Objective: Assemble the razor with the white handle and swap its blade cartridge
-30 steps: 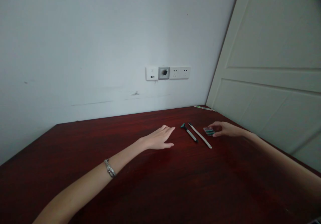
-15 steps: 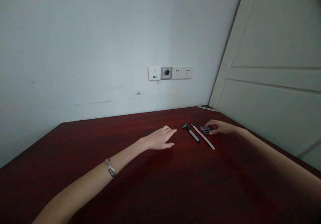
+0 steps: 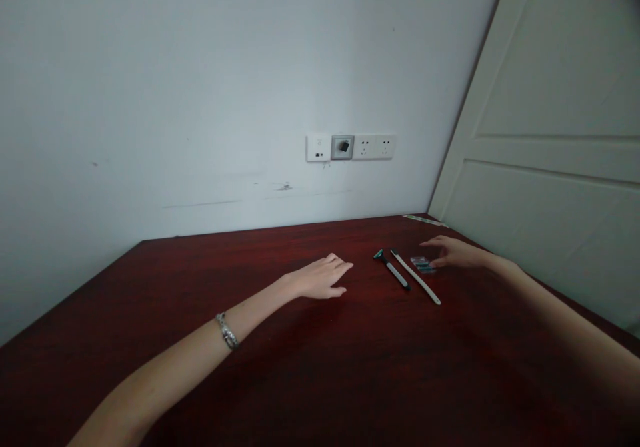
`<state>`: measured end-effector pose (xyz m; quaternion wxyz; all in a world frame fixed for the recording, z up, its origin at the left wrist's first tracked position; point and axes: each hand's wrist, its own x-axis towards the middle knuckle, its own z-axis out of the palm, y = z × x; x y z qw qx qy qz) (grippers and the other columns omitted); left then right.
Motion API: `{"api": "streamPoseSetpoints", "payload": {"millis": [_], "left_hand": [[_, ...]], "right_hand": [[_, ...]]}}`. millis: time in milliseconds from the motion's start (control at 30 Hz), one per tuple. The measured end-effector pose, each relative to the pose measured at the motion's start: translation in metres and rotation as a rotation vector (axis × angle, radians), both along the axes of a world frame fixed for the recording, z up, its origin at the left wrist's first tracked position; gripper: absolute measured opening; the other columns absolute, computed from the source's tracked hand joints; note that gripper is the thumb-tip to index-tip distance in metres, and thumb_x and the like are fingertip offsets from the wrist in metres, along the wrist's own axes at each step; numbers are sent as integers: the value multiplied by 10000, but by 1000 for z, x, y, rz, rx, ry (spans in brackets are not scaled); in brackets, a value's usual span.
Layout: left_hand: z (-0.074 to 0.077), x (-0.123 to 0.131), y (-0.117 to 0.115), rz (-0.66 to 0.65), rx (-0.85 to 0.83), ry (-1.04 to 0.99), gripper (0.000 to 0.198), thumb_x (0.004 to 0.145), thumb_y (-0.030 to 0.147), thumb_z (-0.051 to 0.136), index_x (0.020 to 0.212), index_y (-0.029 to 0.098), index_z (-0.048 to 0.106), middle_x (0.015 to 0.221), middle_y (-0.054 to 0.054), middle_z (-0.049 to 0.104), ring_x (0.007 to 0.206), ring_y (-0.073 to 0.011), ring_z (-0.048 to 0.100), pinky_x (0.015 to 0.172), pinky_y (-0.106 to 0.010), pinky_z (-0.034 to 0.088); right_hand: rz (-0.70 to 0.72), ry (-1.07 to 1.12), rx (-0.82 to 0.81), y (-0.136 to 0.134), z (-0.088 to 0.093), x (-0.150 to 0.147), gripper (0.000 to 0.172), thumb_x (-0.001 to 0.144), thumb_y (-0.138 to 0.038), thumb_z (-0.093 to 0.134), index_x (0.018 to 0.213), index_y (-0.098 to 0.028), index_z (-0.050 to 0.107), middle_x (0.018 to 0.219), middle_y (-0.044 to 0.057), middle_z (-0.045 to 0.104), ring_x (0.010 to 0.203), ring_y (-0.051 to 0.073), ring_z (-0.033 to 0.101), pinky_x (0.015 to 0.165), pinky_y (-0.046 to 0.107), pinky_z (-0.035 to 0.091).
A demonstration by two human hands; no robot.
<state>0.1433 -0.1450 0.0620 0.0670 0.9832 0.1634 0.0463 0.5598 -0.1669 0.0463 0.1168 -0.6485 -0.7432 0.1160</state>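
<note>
A razor (image 3: 397, 273) with a grey and black handle and a green-tinted head lies on the dark red table. Just right of it is a long, thin white toothbrush (image 3: 417, 278) with dark bristles, lying almost parallel. A small clear pack (image 3: 423, 264) with dark teal pieces inside, perhaps razor blades, rests beyond that. My right hand (image 3: 453, 252) hovers at the pack's right side, its thumb and fingers apart, and holds nothing. To the left of the razor, my left hand (image 3: 323, 277) is empty with its fingers stretched out.
A white wall (image 3: 250, 87) with a row of sockets (image 3: 374, 147) stands behind the table (image 3: 280, 380). A pale panelled door (image 3: 565, 100) borders the right side. A thin printed strip (image 3: 425, 220) lies in the far right corner.
My right hand has let go of the clear pack and drawn slightly away, leaving it on the table. My left hand stays much the same. The view has shifted slightly left.
</note>
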Motion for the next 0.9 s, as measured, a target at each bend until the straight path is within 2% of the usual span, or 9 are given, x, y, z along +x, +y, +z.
{"api": "streamPoseSetpoints", "payload": {"millis": [167,267,367,500,600,667,767,900], "left_hand": [[-10,-28,24,182,8,53,605,818,396,485,1339,113,362,1336,-183,439,1226,-305,373,981,-403,327],[-17,-54,40,286,6,75,631,828,441,463,1357,124,329,1360,-183,413,1237,-304,366,990,-399,310],[-23,-81,51,400,-1,83,660,835,488,440,1369,125,305,1376,-192,390,1264,-314,334,998,-416,297],[-30,-111,58,529,-41,72,708,847,567,367,1390,122,269,1401,-206,352,1290,-331,302,1004,-448,288],[-36,-123,60,617,-74,48,763,853,604,314,1413,97,212,1438,-227,286,1335,-354,235,1026,-469,256],[-41,-126,61,670,-87,16,779,861,612,278,1424,82,180,1452,-240,250,1349,-362,210,1036,-472,242],[-51,-126,62,739,-83,-32,793,865,621,240,1428,67,172,1441,-240,267,1331,-376,243,1037,-466,248],[-64,-123,61,763,-19,-76,764,876,604,235,1419,68,211,1409,-231,324,1301,-365,292,1027,-463,261]], "right_hand": [[69,-18,85,8,21,-44,562,689,-505,575,1110,-140,652,1066,129,637,863,256,609,779,364,481],[154,-20,88,16,29,-86,467,740,-480,553,1057,-159,672,1032,110,658,891,247,614,799,351,478],[238,0,98,27,29,-132,378,769,-435,546,1015,-183,684,1011,91,674,917,236,621,830,343,472],[368,5,132,40,18,-195,324,806,-378,522,1002,-175,682,981,87,674,875,215,627,809,325,475],[383,-11,149,47,6,-235,308,816,-340,521,1018,-167,676,999,92,665,882,210,626,810,316,475],[364,-27,195,51,-2,-258,301,826,-320,514,1032,-167,672,1048,99,653,960,217,609,865,321,454],[331,-34,237,52,-16,-281,321,846,-314,491,1085,-167,646,1142,112,624,1077,236,558,936,351,416],[258,-57,276,46,-33,-294,420,872,-349,452,1221,-142,559,1239,154,567,1134,280,513,939,406,413]]}}
